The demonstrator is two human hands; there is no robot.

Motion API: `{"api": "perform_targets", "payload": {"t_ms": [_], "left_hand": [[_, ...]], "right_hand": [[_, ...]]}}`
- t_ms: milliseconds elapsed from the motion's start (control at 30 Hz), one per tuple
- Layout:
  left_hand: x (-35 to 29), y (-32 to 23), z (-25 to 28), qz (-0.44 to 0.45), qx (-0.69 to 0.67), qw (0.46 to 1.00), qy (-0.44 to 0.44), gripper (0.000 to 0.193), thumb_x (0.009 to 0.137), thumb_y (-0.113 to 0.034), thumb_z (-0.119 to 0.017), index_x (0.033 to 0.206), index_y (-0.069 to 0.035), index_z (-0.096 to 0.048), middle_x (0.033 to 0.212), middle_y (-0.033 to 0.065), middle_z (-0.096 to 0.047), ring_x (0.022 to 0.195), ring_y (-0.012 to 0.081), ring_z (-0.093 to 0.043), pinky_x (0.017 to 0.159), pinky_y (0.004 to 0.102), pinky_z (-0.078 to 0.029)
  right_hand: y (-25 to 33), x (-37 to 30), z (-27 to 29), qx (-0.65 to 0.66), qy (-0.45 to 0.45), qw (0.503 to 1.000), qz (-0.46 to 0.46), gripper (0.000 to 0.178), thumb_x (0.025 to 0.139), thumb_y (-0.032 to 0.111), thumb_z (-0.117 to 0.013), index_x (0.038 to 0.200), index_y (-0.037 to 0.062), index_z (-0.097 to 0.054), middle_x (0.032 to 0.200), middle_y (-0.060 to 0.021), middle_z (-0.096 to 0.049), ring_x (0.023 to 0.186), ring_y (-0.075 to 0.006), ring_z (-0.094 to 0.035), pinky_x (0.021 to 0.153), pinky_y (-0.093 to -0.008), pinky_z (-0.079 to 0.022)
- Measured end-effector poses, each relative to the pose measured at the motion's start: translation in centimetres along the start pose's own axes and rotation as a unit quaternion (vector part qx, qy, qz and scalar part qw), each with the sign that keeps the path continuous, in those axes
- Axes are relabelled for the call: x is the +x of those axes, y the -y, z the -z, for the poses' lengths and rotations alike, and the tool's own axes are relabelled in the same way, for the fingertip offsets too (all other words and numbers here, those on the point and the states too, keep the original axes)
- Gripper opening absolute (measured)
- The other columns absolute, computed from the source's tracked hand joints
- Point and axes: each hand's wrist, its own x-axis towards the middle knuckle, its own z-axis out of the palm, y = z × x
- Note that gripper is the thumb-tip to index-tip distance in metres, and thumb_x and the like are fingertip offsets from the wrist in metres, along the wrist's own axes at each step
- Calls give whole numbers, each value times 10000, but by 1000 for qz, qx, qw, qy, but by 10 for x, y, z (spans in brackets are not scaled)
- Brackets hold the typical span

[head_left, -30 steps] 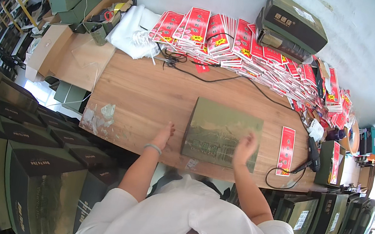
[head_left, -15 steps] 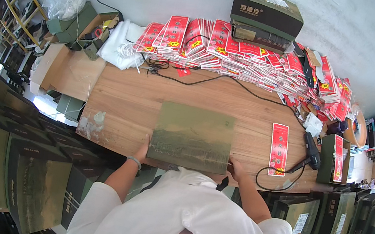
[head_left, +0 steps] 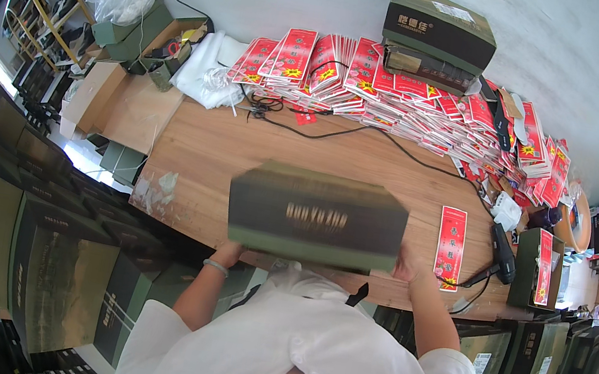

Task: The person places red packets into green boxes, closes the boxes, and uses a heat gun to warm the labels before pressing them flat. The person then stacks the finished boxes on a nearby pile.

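A green and dark shoe box [head_left: 317, 215], blurred by motion, is held in front of me at the near edge of the wooden table [head_left: 306, 145]. Its dark long side with pale lettering faces up toward me, so the box is tilted. At its lower left corner is my left hand [head_left: 228, 252], with a band on the wrist; most of its fingers are hidden by the box. My right hand [head_left: 406, 265] grips the right end, fingers partly behind it. To the right on the table lies a red and white packet [head_left: 450, 246], beside a black hair dryer [head_left: 502, 254].
A long heap of red packets [head_left: 363, 80] lines the wall, with two shoe boxes [head_left: 440, 29] on top. A black cable [head_left: 393, 139] crosses the table. An open carton [head_left: 136, 106] stands at left. Stacked boxes [head_left: 58, 278] flank me, and a green box [head_left: 528, 278] sits at right.
The box has turned from showing its flat green top to showing its dark lettered side. Both hands have moved with it, the right one farther right. The view has shifted slightly.
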Motion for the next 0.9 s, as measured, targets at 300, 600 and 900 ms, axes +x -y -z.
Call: {"api": "perform_targets", "payload": {"t_ms": [300, 600, 900], "left_hand": [[-8, 8, 8, -114, 448, 875, -142, 364, 902, -174, -583, 1225, -10, -545, 1091, 294, -639, 1063, 468, -590, 899, 506, -469], [-22, 9, 41, -39, 512, 836, -195, 415, 943, -274, -569, 1281, -37, -527, 1133, 285, -635, 1078, 452, -595, 891, 513, -475], [-13, 15, 92, -66, 530, 804, -263, 425, 926, -261, -610, 1273, -19, -560, 1119, 285, -643, 1060, 465, -599, 880, 492, -488]], "right_hand": [[60, 151, -115, -547, -140, 731, 383, 859, 923, 551, -564, 1568, 163, -151, 1631, -141, -111, 1504, -343, -94, 1180, -582, -142], [-20, 236, -90, -878, -315, 361, 1, 872, 862, 628, -578, 1526, 136, -298, 1601, -56, -239, 1492, -301, -145, 1165, -618, -150], [-42, 192, -40, -741, -386, 381, 396, 566, 900, 311, -631, 1381, 60, -469, 1465, -166, -420, 1392, -366, -327, 1134, -465, -292]]}}
